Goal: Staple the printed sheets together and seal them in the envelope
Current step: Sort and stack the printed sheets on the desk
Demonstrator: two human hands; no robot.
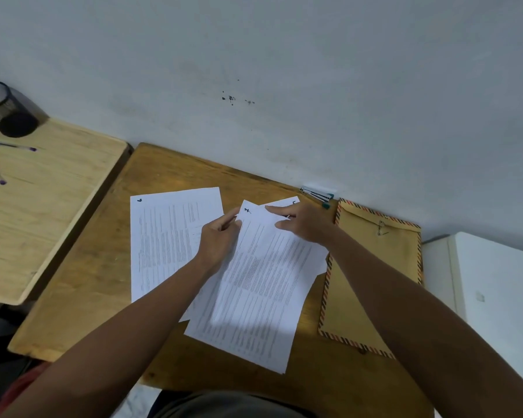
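Note:
Several printed sheets lie on the brown wooden desk (82,285). One sheet (163,236) lies flat on the left. A small stack of sheets (260,285) sits tilted in the middle. My left hand (218,239) pinches the stack's upper left edge. My right hand (302,223) rests on the stack's top right part with fingers stretched out. A brown envelope (372,267) with a striped border lies flat to the right, partly under my right forearm. A stapler (317,194) with teal ends lies against the wall behind my right hand.
A lighter wooden table (49,206) stands to the left with a black mesh pen cup (6,110) and two blue pens (0,158). A white cabinet (495,285) stands at the right. The wall runs close along the desk's far edge.

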